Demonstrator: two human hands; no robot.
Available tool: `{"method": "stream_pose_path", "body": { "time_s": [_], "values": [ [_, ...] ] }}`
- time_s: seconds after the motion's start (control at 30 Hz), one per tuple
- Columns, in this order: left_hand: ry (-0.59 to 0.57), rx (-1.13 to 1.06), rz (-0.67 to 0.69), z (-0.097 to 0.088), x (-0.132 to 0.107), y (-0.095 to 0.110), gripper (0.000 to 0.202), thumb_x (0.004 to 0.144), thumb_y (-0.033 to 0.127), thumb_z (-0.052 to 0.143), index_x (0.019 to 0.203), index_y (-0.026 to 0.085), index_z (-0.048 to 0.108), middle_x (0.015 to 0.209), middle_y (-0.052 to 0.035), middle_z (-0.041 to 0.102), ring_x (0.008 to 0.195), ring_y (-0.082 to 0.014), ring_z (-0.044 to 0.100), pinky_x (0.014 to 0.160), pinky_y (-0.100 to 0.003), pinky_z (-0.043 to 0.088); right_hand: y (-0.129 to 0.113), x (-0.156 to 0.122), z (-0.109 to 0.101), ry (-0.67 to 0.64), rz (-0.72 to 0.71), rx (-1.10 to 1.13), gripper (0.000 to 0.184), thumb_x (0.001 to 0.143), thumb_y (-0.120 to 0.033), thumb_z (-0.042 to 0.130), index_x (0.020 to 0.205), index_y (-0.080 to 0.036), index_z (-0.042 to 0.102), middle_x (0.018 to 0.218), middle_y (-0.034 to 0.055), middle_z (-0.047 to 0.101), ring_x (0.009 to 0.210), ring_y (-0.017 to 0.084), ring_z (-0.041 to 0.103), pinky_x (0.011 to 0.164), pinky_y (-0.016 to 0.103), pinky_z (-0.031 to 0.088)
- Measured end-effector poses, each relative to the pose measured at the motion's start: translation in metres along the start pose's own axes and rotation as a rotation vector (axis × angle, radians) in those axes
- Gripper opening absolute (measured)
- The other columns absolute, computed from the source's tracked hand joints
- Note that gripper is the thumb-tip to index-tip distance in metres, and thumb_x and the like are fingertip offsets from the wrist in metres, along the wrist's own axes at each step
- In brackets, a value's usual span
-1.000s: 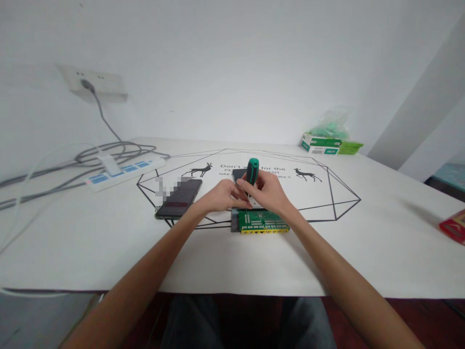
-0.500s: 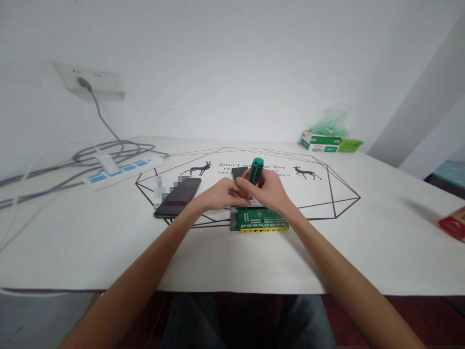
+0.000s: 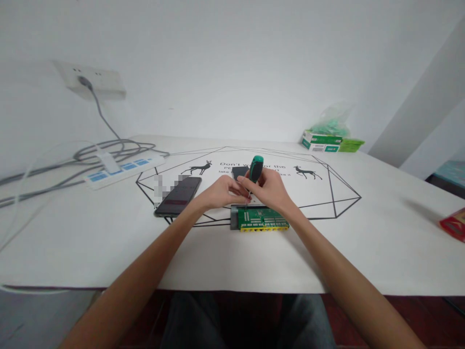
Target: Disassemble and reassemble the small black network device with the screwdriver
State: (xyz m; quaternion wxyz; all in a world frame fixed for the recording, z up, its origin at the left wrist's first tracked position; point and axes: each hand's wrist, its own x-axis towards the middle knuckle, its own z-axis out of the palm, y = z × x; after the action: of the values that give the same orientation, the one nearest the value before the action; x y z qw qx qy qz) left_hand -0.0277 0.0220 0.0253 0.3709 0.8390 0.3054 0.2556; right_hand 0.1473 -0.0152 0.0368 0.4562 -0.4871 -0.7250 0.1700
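A green circuit board [image 3: 262,219] in a grey tray with yellow ports along its near edge lies on the white table [image 3: 232,252]. My right hand [image 3: 271,190] is closed round a screwdriver with a green and black handle [image 3: 255,169], whose thin shaft points down at the board's far left part. My left hand [image 3: 221,192] is pinched at the shaft just below the handle, fingertips touching the right hand. Behind the hands lies a small dark flat piece [image 3: 240,172].
A black phone [image 3: 178,196] lies left of the board. A white power strip [image 3: 121,169] with grey cables sits far left, below a wall socket [image 3: 90,80]. Green and white boxes [image 3: 325,143] stand at the back right; a red box [image 3: 454,224] sits at the right edge.
The screwdriver tilted right half a second ago and now stands steeper, its tip lowered onto the board's far left. Both hands stayed together over the board.
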Motion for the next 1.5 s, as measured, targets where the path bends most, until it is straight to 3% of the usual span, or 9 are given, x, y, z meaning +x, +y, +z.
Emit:
{"method": "stream_pose_path", "body": {
  "time_s": [0.13, 0.37, 0.63, 0.87, 1.5],
  "values": [
    [0.026, -0.022, 0.006, 0.001, 0.001, -0.001, 0.021, 0.07, 0.033, 0.078, 0.078, 0.014, 0.076, 0.075, -0.0052, 0.074, 0.076, -0.0167, 0.066, 0.076, -0.03, 0.05, 0.0, 0.0, 0.0, 0.004, 0.002, 0.017, 0.035, 0.079, -0.053, 0.063, 0.075, -0.019, 0.065, 0.061, 0.0004, 0.059, 0.055, 0.013, 0.048, 0.053, 0.029, 0.033],
    [-0.11, 0.007, -0.003, -0.008, -0.002, 0.002, 0.022, 0.073, 0.033, 0.074, 0.088, 0.017, 0.077, 0.09, -0.0056, 0.076, 0.092, -0.0182, 0.066, 0.087, -0.031, 0.046, 0.001, 0.0, -0.001, 0.034, 0.014, 0.053, 0.032, 0.078, -0.051, 0.064, 0.073, -0.019, 0.063, 0.056, -0.0012, 0.056, 0.051, 0.012, 0.046, 0.052, 0.03, 0.035],
    [-0.15, 0.17, 0.033, -0.012, -0.001, 0.0, 0.019, 0.072, 0.031, 0.073, 0.087, 0.02, 0.078, 0.095, -0.0053, 0.074, 0.089, -0.0174, 0.064, 0.075, -0.026, 0.043, 0.003, 0.002, -0.004, 0.119, -0.005, 0.1, 0.033, 0.078, -0.051, 0.064, 0.073, -0.018, 0.064, 0.057, -0.0014, 0.055, 0.052, 0.012, 0.046, 0.053, 0.029, 0.037],
    [-0.212, 0.179, 0.072, -0.011, -0.002, -0.002, 0.016, 0.07, 0.024, 0.071, 0.084, 0.022, 0.079, 0.088, -0.0027, 0.074, 0.084, -0.0162, 0.064, 0.073, -0.025, 0.042, 0.001, 0.001, 0.0, 0.074, -0.011, 0.02, 0.032, 0.078, -0.05, 0.063, 0.071, -0.019, 0.063, 0.056, -0.0016, 0.055, 0.052, 0.012, 0.045, 0.053, 0.029, 0.036],
    [-0.197, 0.146, 0.033, -0.005, 0.0, -0.003, 0.019, 0.071, 0.032, 0.075, 0.082, 0.018, 0.078, 0.088, -0.0054, 0.074, 0.083, -0.0173, 0.064, 0.071, -0.025, 0.044, 0.002, -0.001, -0.005, 0.108, -0.017, 0.1, 0.033, 0.078, -0.05, 0.065, 0.072, -0.018, 0.064, 0.055, -0.0028, 0.052, 0.051, 0.011, 0.043, 0.053, 0.028, 0.036]
  ]
}}
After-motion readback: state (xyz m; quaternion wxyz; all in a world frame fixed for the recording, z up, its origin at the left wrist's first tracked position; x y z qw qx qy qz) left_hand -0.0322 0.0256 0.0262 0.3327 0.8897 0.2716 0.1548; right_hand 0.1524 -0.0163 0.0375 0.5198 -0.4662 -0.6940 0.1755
